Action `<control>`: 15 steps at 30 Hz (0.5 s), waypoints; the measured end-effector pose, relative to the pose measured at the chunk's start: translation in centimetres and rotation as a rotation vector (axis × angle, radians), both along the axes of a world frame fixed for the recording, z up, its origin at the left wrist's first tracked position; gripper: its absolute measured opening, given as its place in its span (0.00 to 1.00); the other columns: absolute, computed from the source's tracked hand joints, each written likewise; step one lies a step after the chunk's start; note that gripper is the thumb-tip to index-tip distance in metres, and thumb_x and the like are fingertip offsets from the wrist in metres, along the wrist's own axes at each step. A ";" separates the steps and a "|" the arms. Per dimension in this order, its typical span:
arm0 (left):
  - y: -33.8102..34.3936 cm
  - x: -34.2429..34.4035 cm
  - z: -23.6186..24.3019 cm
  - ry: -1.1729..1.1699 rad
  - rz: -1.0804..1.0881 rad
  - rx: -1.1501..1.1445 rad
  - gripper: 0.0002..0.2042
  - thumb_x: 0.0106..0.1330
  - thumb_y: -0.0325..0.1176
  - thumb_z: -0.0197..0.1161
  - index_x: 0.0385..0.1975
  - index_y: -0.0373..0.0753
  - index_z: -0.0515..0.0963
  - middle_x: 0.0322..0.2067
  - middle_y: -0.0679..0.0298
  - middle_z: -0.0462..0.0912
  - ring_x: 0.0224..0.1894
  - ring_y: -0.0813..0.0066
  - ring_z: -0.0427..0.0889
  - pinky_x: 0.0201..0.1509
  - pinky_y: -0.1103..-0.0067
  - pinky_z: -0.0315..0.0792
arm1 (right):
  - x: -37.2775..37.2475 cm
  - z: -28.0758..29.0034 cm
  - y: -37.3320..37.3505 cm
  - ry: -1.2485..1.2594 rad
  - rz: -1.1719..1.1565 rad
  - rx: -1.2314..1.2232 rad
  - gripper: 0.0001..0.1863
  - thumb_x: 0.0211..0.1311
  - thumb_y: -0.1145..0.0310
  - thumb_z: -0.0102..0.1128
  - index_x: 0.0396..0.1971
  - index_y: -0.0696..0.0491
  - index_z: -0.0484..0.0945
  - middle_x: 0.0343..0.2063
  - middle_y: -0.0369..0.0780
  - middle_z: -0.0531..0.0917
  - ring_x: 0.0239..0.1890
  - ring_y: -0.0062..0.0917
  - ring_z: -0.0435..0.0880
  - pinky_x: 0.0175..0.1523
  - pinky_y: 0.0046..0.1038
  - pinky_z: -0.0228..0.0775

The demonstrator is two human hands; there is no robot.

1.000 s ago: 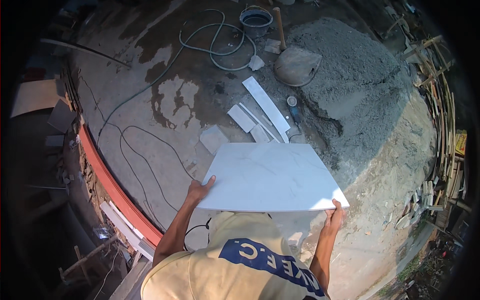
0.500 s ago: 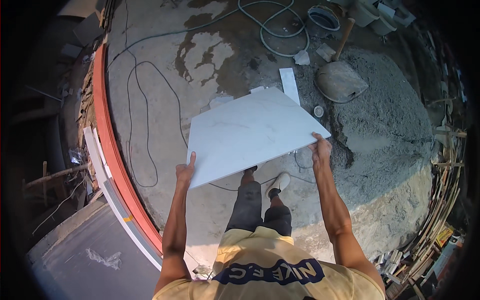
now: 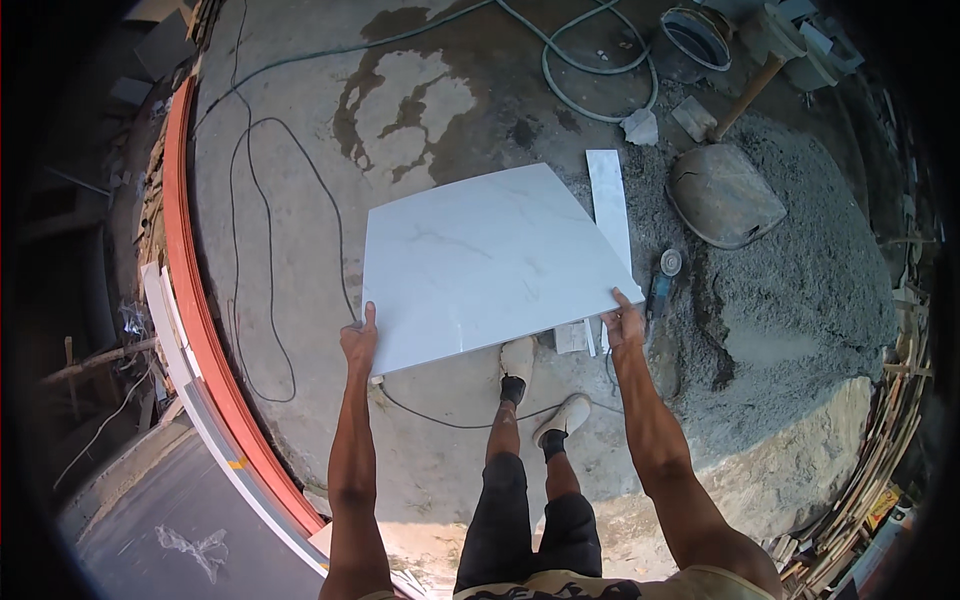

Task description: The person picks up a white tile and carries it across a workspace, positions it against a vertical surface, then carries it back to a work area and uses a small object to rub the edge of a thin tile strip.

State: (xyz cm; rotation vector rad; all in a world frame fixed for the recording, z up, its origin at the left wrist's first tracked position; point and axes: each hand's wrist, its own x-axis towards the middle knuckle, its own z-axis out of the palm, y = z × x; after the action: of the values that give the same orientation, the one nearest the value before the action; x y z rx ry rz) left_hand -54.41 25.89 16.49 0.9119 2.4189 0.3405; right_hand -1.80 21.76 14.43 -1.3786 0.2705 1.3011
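A large white tile with faint grey veining (image 3: 485, 255) is held out level over the concrete floor. My left hand (image 3: 360, 335) grips its lower left corner with the thumb on top. My right hand (image 3: 624, 320) holds the lower right corner, fingers partly under it. Beyond the tile lies a narrow white strip (image 3: 608, 195), and small white offcuts (image 3: 572, 338) show below its edge. A blue angle grinder (image 3: 661, 284) lies just right of my right hand. My shoes (image 3: 517, 360) are on the floor below.
A grey cement heap (image 3: 800, 300) with a shovel (image 3: 725, 205) is at the right, buckets (image 3: 690, 50) at the back. A green hose (image 3: 590, 65) and black cables (image 3: 270, 250) cross the floor. Red lengths (image 3: 200, 300) line the left edge; a wood pile (image 3: 840, 500) borders the right.
The view has shifted, bringing more of my legs into sight. The tile is tilted less sideways than half a second ago and the grinder shows more fully. Both hands still hold the tile.
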 end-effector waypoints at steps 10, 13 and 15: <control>-6.8 4.5 -7.1 -0.236 -0.022 0.115 0.27 0.69 0.48 0.64 0.38 0.20 0.82 0.26 0.55 0.85 0.31 0.75 0.75 0.39 0.74 0.73 | 1.1 -5.8 -6.8 0.008 -0.012 -0.123 0.17 0.63 0.74 0.65 0.50 0.59 0.75 0.45 0.42 0.83 0.46 0.32 0.86 0.49 0.38 0.85; -9.0 2.0 -11.1 -0.162 -0.036 0.096 0.27 0.70 0.51 0.61 0.39 0.23 0.83 0.28 0.57 0.86 0.33 0.75 0.79 0.41 0.74 0.74 | -0.7 -8.4 -8.2 0.042 0.041 -0.154 0.21 0.66 0.72 0.63 0.57 0.58 0.72 0.49 0.42 0.82 0.49 0.32 0.84 0.52 0.38 0.84; -9.6 3.2 -13.6 -0.188 -0.029 0.090 0.28 0.68 0.52 0.63 0.39 0.23 0.83 0.28 0.56 0.86 0.33 0.73 0.80 0.41 0.74 0.75 | -0.5 -10.8 -10.0 0.026 -0.030 -0.193 0.16 0.64 0.72 0.66 0.50 0.56 0.75 0.45 0.41 0.83 0.44 0.32 0.86 0.48 0.37 0.86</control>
State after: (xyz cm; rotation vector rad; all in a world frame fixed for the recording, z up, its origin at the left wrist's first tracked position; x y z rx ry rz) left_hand -51.24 16.29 2.89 0.9096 2.2318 0.5045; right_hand -2.34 11.72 3.61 -1.5148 0.4420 1.2951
